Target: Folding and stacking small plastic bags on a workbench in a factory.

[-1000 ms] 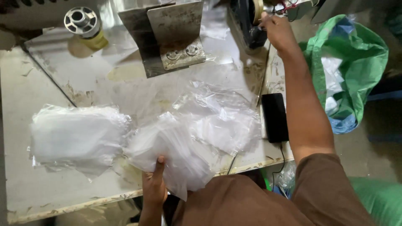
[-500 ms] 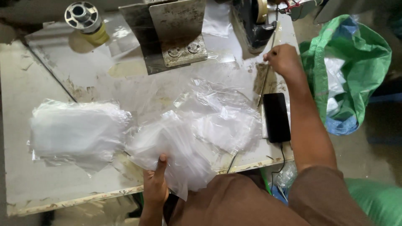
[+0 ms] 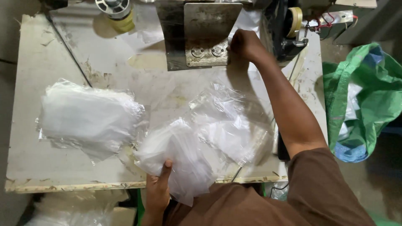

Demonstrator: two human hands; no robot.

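Head view, looking down over a worn, pale worktable (image 3: pixel 29 62): at the left lies a flattened stack of clear plastic bags (image 3: pixel 90 119), untouched and well apart from either hand. Just right of it, at the near edge, the left hand (image 3: pixel 158 190) comes up from below with the wrist low, thumb on top and fingers clenched around a crumpled bundle of clear plastic bags (image 3: pixel 180 155), which hangs partly over the table's edge against the person's brown shirt. Beside the bundle, a loose spread of clear plastic film bags (image 3: pixel 230 121) lies flat mid-table. Beyond it stands an upright grey metal plate with bolts (image 3: pixel 201 33). The right arm stretches straight out over the spread, and the right hand (image 3: pixel 245 44) sits at the plate's right edge, knuckles up, fingers curled; whether they pinch anything cannot be told. It looks like bag handling at the machine, one batch held ready; such slippery film calls for a firm pinch. Far right, off the table, a green woven sack (image 3: pixel 360 96) gapes open.
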